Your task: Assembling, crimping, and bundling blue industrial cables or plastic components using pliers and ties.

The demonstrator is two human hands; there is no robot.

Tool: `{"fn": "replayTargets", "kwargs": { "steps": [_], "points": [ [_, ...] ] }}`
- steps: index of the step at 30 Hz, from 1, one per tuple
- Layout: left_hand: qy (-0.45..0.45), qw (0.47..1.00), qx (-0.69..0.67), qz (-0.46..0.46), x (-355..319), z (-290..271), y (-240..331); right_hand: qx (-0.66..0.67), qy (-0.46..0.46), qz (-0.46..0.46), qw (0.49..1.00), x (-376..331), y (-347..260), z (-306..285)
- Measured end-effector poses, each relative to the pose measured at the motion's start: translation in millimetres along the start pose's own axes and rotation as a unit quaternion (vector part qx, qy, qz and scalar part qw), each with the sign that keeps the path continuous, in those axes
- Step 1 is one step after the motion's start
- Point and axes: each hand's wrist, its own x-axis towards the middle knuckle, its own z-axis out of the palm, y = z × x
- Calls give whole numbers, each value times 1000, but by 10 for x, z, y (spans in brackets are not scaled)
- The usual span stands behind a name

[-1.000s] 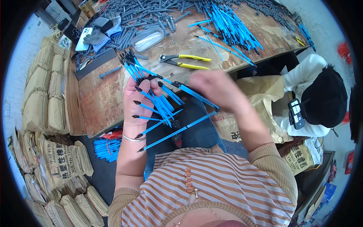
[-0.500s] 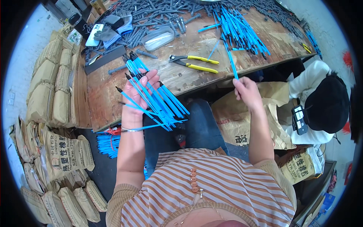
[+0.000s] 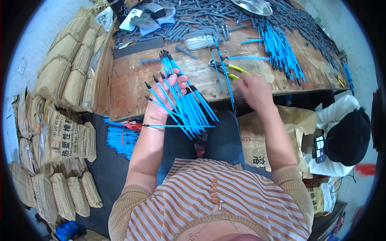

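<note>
My left hand [image 3: 171,90] is closed round a fanned bundle of blue rods [image 3: 191,108] with black tips, held above my lap at the table's front edge. One rod lies crosswise at the wrist. My right hand [image 3: 256,91] is smeared by motion, so its grip cannot be made out. Right by its fingertips, a long blue rod [image 3: 226,72] slants over the table edge. Partly behind that rod and the hand lie yellow-handled pliers [image 3: 239,69]. To the right on the table is a pile of similar blue rods [image 3: 281,52].
Grey bolt-like pieces [image 3: 193,20] cover the back of the wooden table [image 3: 132,88]. A clear plastic box [image 3: 200,42], a phone [image 3: 131,20] and gloves [image 3: 148,24] lie there. Brown sacks [image 3: 60,76] are stacked at left. A person in a black cap [image 3: 348,138] is at right.
My right hand has moved left and is blurred. The long rod has swung to the left, across the pliers. My left hand still holds its bundle. The whole view has shifted.
</note>
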Motion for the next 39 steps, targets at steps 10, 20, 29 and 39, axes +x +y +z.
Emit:
{"fn": "replayTargets", "kwargs": {
  "steps": [10,20,29,39],
  "points": [
    [28,1000,13,-1,-36,16,-41,1,-22,37,999,1233,143,623],
    [31,999,4,8,-94,64,-76,237,-126,-197,943,132,-800,-351],
    [-121,992,-26,34,-73,164,-210,38,33,-259,965,-67,-884,-127],
    [-49,998,25,22,-219,435,-213,-6,83,-176,981,-293,-928,105]
  ]
}}
